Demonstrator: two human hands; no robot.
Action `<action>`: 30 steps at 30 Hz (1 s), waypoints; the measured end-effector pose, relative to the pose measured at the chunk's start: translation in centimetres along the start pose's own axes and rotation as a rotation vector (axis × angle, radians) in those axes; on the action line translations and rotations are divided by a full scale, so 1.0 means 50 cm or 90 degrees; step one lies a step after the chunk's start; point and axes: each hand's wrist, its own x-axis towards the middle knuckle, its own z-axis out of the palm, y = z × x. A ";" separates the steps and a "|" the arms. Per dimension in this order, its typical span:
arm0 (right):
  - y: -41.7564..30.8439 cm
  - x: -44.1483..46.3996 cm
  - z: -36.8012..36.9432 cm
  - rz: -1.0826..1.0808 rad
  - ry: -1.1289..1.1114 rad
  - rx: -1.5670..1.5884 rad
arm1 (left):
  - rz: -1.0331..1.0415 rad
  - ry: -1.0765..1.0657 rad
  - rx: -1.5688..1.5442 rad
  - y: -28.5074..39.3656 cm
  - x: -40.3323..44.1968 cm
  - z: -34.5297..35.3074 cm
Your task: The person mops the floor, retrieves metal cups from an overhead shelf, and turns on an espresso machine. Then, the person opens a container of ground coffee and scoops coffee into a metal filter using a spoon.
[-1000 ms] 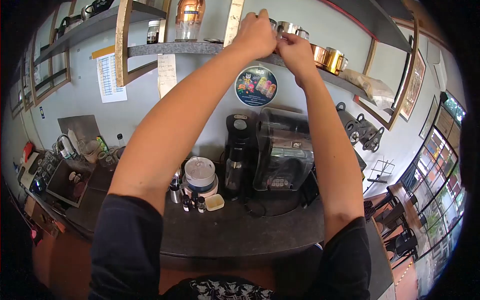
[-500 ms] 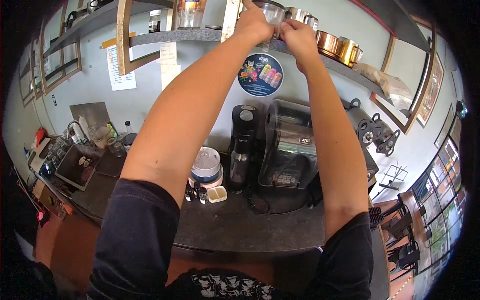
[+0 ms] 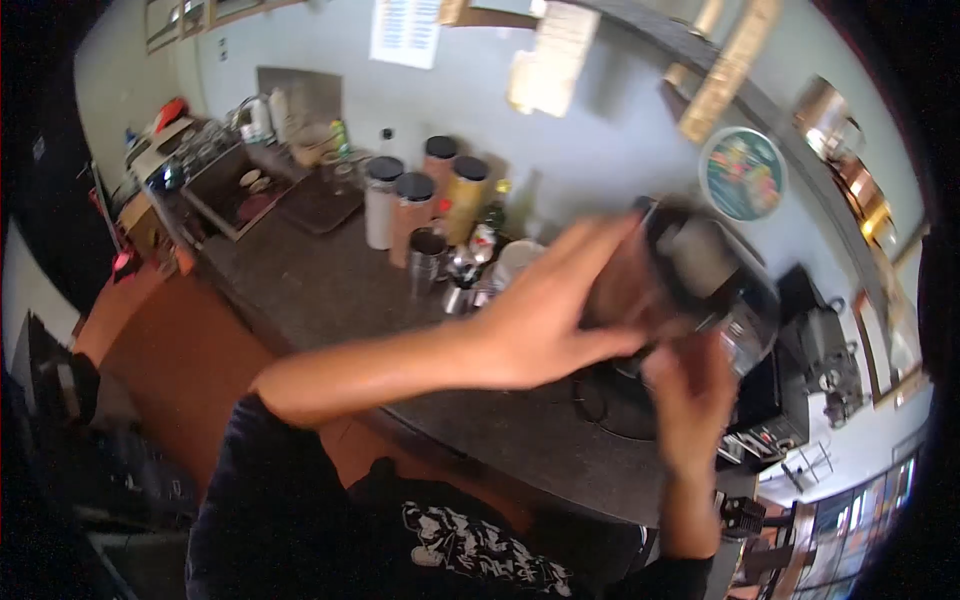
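Note:
My left hand [image 3: 555, 310] and my right hand [image 3: 692, 390] hold a see-through container with a dark lid or rim [image 3: 690, 255], lifted above the counter. It is tilted and smeared by motion, so its exact kind cannot be made out. The left hand grips its side, and the right fingers are at its lower part. Behind it, a dark-framed clear machine cover [image 3: 755, 335] is partly hidden. Left of the hands stand several tall black-lidded canisters [image 3: 414, 215], a metal tumbler [image 3: 428, 262] and a dark bottle [image 3: 488, 228].
The dark counter [image 3: 330, 290] runs left to a sink [image 3: 235, 195] with glassware around it. Overhead at right, a shelf [image 3: 800, 150] carries copper-coloured cups [image 3: 865, 190]. A round sign [image 3: 743, 173] and papers [image 3: 405, 32] hang on the wall.
Both hands have come down from the shelf with the container. The view has swung left, bringing the canisters, tumbler and bottle into sight.

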 end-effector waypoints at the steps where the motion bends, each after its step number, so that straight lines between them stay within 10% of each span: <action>1: 0.073 -0.038 0.046 -0.018 -0.033 0.019 | -0.066 -0.043 -0.003 -0.029 -0.088 -0.011; 6: 0.364 -0.192 0.327 0.241 -0.195 0.043 | -0.442 -0.093 -0.058 -0.124 -0.447 -0.071; 14: 0.441 -0.107 0.682 0.158 -0.361 -0.024 | -0.584 -0.014 0.235 -0.301 -0.670 -0.275; 30: 0.477 -0.038 0.747 0.204 -0.325 -0.052 | -0.644 0.032 0.176 -0.579 -0.689 -0.382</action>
